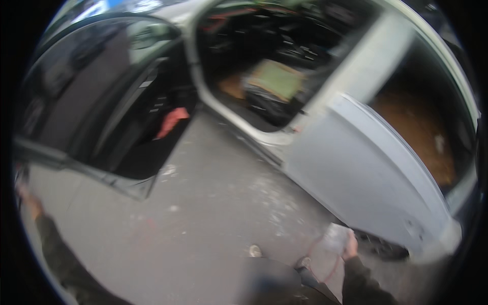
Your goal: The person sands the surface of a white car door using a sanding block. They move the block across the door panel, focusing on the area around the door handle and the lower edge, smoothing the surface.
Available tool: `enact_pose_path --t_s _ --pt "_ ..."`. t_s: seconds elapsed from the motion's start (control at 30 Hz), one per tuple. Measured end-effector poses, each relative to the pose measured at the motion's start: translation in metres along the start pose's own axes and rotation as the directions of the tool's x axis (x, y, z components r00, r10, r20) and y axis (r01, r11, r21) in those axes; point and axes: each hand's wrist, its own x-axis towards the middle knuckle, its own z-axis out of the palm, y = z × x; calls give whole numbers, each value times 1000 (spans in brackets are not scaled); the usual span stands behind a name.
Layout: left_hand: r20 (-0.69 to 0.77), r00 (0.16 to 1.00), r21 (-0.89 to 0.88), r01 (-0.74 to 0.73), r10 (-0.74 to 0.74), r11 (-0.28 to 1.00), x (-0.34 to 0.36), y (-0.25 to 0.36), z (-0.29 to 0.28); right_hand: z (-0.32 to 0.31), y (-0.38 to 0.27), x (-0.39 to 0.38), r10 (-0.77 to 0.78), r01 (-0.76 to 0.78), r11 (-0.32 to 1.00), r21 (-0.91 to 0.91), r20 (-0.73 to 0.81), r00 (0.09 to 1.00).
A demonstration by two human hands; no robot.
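Note:
My right hand [351, 246] is closed on the edge of a pale, flat rectangular piece [335, 237], too blurred to name closer. It is low on the right, beside the grey primed rear door [366, 168] of a car. My left hand [31, 201] reaches out to the far left rim, close to the end of the opened front door [76, 173]. Its fingers are smeared, and a dark shape [20, 175] sits just above them; whether I hold it cannot be made out.
The front doorway shows a seat area with a yellow-green square sheet [277, 80]. A red-pink cloth [173, 121] lies in the front door's inner panel. Brown covering [414, 127] shows through the rear window opening. White dust marks the grey floor [218, 203]; a thin reddish line [333, 272] runs near my feet.

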Motion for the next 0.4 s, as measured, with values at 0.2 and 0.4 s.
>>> enact_pose_path --t_s 0.2,0.4 --pt "-49 951 -175 293 -306 940 -17 73 31 -1 -34 22 41 -38 999 -16 210 977" --pt "-142 907 -158 375 -397 913 -4 150 32 80 -47 9 110 -105 994 -39 133 985"
